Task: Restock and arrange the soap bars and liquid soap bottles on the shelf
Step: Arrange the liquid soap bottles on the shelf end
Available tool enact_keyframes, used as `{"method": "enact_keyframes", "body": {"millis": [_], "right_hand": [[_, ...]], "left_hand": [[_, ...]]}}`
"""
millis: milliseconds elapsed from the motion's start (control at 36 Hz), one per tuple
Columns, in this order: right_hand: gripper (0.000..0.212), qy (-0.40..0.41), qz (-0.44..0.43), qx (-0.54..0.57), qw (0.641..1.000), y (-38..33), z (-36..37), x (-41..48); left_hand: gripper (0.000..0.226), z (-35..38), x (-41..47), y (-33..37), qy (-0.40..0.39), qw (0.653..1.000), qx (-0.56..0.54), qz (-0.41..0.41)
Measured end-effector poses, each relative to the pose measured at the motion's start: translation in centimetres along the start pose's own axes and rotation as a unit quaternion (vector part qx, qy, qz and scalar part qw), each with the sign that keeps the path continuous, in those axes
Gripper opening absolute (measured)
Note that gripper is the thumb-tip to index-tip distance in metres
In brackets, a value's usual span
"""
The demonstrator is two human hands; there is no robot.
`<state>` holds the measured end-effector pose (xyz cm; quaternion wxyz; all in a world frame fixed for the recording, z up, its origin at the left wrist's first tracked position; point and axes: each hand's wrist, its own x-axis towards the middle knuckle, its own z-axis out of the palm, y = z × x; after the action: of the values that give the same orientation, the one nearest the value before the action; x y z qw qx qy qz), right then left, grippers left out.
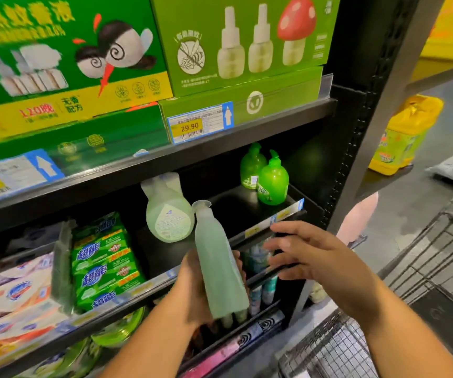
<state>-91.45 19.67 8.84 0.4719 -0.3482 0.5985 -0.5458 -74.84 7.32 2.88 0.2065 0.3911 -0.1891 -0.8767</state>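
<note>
**Bottle in hand, a gap waiting on the shelf**

The left hand (195, 290) grips a pale green liquid soap bottle (220, 263) round its lower body; the bottle is tilted, pump top leaning up and left, held just in front of the shelf (236, 205) and not yet on it; the right hand (310, 252) hovers beside it near the price rail, fingers spread and relaxed, holding nothing; this reads as the placing step for the liquid soaps. On the shelf a matching pale bottle (169, 214) stands to the left; two bright green pump bottles (273, 182) sit to the right, with bare black board between; green soap bars (102, 263) are stacked further left. Next, I'd say, the bottle needs righting and setting down beside its twin; the free hand looks ready to steady it.
</note>
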Motion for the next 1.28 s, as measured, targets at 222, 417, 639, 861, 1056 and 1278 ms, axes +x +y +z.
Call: {"method": "enact_keyframes", "body": {"millis": [222,417,639,861,1056,1278], "right_hand": [[0.086,-0.057,0.059,0.045,0.996,2.1,0.9,4.4],[0.053,-0.044,0.044,0.198,0.978,5.9,-0.4,6.5],[0.078,0.114,-0.099,0.000,0.988,3.4,0.8,10.6],[0.058,0.134,-0.209,-0.139,0.959,2.4,3.2,18.3],[0.078,0.124,-0.220,-0.284,0.925,6.4,4.1,22.4],[0.086,0.147,-0.108,-0.398,0.899,6.1,2.1,25.0]], "left_hand": [[0.081,1.9,-2.1,4.4,-0.035,0.988,0.150,0.002],[0.062,1.2,-3.3,5.2,-0.070,0.967,0.214,0.118],[0.009,-4.5,2.3,6.1,0.141,0.587,0.712,0.359],[0.040,-7.0,4.8,4.2,0.153,0.393,0.870,0.257],[0.031,-6.6,5.2,4.0,0.166,0.355,0.887,0.244],[0.030,-6.9,6.1,3.9,0.165,0.337,0.897,0.233]]}}
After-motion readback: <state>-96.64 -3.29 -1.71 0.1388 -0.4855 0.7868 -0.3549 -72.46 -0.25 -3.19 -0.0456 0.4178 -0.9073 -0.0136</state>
